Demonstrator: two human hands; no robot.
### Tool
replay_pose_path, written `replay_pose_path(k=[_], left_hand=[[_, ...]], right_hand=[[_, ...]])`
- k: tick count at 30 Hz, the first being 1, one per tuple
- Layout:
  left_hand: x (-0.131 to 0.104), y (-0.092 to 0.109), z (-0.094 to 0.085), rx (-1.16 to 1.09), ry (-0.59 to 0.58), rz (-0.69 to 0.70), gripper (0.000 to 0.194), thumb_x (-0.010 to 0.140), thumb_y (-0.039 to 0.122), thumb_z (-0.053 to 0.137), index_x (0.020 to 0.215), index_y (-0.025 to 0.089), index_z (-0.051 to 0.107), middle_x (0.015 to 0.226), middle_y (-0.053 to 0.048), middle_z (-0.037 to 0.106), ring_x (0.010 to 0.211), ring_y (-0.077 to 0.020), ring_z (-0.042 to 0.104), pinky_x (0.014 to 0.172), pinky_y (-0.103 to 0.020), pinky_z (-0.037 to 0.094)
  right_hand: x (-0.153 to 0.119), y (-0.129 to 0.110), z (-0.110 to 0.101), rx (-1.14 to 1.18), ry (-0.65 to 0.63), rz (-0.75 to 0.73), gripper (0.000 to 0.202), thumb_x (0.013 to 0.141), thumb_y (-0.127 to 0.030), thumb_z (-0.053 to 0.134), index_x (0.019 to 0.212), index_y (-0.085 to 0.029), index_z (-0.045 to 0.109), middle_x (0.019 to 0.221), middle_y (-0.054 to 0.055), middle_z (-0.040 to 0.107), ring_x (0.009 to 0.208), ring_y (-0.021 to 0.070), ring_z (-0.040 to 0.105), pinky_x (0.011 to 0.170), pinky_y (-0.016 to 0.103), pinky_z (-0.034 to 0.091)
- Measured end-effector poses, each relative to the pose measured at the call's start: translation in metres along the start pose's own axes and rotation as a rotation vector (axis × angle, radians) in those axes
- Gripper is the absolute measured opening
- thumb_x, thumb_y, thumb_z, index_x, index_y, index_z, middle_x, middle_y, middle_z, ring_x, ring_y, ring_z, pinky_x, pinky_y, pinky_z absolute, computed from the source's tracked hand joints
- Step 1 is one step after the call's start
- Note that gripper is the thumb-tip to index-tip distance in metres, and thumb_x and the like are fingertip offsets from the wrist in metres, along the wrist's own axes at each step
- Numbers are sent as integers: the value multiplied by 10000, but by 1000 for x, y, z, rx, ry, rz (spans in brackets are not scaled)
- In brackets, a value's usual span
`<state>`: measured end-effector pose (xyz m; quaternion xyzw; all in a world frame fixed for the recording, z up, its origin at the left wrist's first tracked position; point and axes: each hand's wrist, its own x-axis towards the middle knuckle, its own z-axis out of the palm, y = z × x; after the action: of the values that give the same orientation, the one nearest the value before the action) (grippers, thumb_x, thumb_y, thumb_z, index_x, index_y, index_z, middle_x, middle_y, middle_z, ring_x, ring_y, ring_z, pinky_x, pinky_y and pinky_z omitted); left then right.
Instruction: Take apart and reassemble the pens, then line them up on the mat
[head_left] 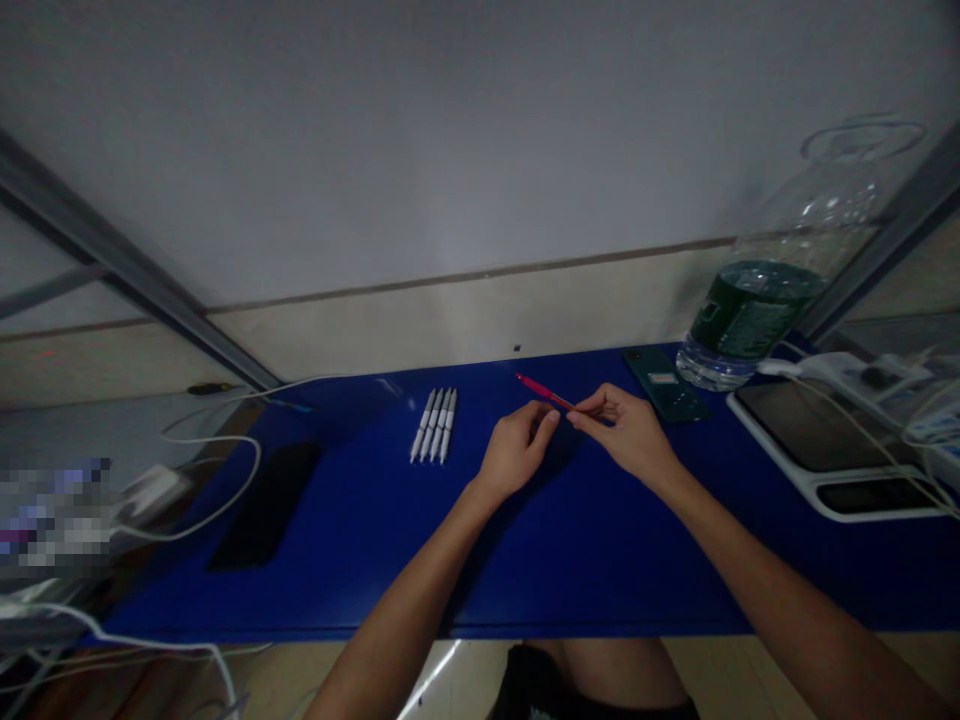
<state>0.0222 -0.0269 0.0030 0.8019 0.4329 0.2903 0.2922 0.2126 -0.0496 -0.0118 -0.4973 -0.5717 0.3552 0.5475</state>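
A red pen (541,388) is tilted over the blue table (360,560), its far end pointing up and left. The thumb and fingers of my right hand (626,430) pinch its near end. Just left of that, my left hand (519,445) has thumb and index finger curled near the pen; whether they touch it or hold anything is hard to tell. Several white and grey pens (433,425) lie side by side on the table, left of my left hand.
A dark phone (664,384) lies behind my right hand. Farther right are a large water bottle (757,310) and a white scale (810,490) with cables across it. At the left lie a black flat object (266,505) and a white cable (257,470). A wall runs behind the table.
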Motion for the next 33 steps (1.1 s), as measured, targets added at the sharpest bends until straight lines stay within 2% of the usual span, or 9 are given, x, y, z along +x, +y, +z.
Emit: replay_pose_path(k=[3, 6, 10, 15, 18, 21, 25, 29, 33], left_hand=[[2, -7, 12, -209, 26, -79, 433, 995, 529, 456, 1039, 165, 686, 787, -20, 675, 643, -131, 588, 604, -232, 411], [3, -11, 23, -404, 43, -155, 442, 956, 537, 517, 868, 135, 677, 679, -8, 624, 590, -112, 545, 569, -220, 388], [4, -9, 27, -598, 15, -191, 416, 912, 524, 583, 791, 130, 638, 652, 11, 574, 540, -81, 463, 520, -209, 358], [11, -13, 8, -605, 47, -199, 346, 942, 475, 539, 887, 144, 622, 762, -21, 621, 633, -108, 553, 552, -212, 426], [15, -23, -16, -422, 14, -150, 356, 969, 470, 496, 966, 147, 646, 909, -74, 695, 755, -143, 626, 595, -220, 457], [16, -33, -44, -179, 7, -143, 362, 991, 429, 455, 1094, 156, 670, 1036, -98, 726, 856, -172, 662, 688, -248, 496], [14, -43, -69, 263, 50, -198, 316, 993, 349, 458, 1043, 178, 719, 963, -91, 747, 862, -200, 670, 811, -302, 495], [12, -45, -70, 632, -2, -261, 262, 975, 260, 488, 1003, 188, 739, 969, -111, 749, 947, -231, 677, 898, -333, 479], [11, -39, -55, 766, -47, -315, 260, 974, 232, 495, 1035, 169, 740, 1021, -137, 739, 968, -245, 692, 883, -331, 508]], right_hand=[[-4, 2, 2, -366, -59, -241, 136, 891, -322, 670, 790, -248, 616, 802, 44, 697, 759, 223, 648, 730, 369, 480], [-7, 1, 3, -540, -153, -388, 155, 930, -244, 583, 776, -255, 562, 801, 50, 655, 800, 234, 617, 750, 374, 467], [-9, -4, 5, -696, -257, -471, 170, 951, -218, 536, 786, -250, 558, 831, 68, 644, 838, 250, 591, 760, 382, 456], [-7, -11, 3, -647, -177, -458, 144, 984, -362, 536, 991, -269, 646, 968, 90, 691, 918, 268, 623, 843, 412, 467], [-3, -8, -3, -606, -86, -408, 196, 1000, -388, 506, 983, -270, 662, 953, 90, 681, 934, 267, 631, 849, 408, 469], [1, -2, -8, -586, -48, -355, 244, 1002, -399, 496, 897, -261, 667, 875, 80, 656, 868, 254, 627, 773, 384, 464], [3, 2, -11, -581, -44, -338, 283, 998, -411, 498, 826, -256, 661, 833, 72, 648, 803, 239, 619, 748, 373, 452], [2, 4, -10, -602, -49, -319, 261, 1005, -419, 484, 914, -258, 670, 860, 71, 686, 791, 238, 642, 732, 368, 460], [0, 7, -8, -634, -41, -295, 259, 1011, -426, 479, 953, -252, 661, 892, 72, 714, 773, 234, 657, 720, 366, 463]])
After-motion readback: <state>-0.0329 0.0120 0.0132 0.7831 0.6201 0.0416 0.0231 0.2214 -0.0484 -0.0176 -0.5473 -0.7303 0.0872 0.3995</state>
